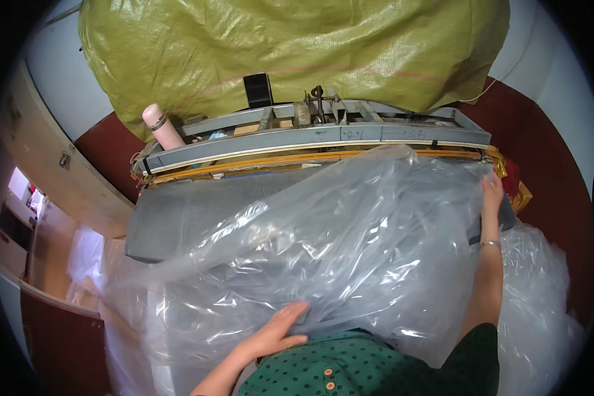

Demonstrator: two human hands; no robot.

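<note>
A large sheet of clear plastic film (pixel 350 244) lies wrinkled over a long grey bench top (pixel 185 211) and hangs over its near edge. My left hand (pixel 277 332) rests on the film close to my body, fingers stretched and thumb apart. At the right end of the bench, my right arm reaches far forward. There my right hand (pixel 492 193) has its fingers closed on the film near its far right corner. Behind the bench top runs a grey metal frame (pixel 310 136) with a clamp-like fitting (pixel 319 102) at its middle.
A pink bottle (pixel 162 125) and a dark phone (pixel 258 90) stand along the frame. Behind them bulges a big yellow-green woven sheet (pixel 297 46). More bunched film (pixel 538 284) hangs at the right. A pale door (pixel 66 152) stands at the left.
</note>
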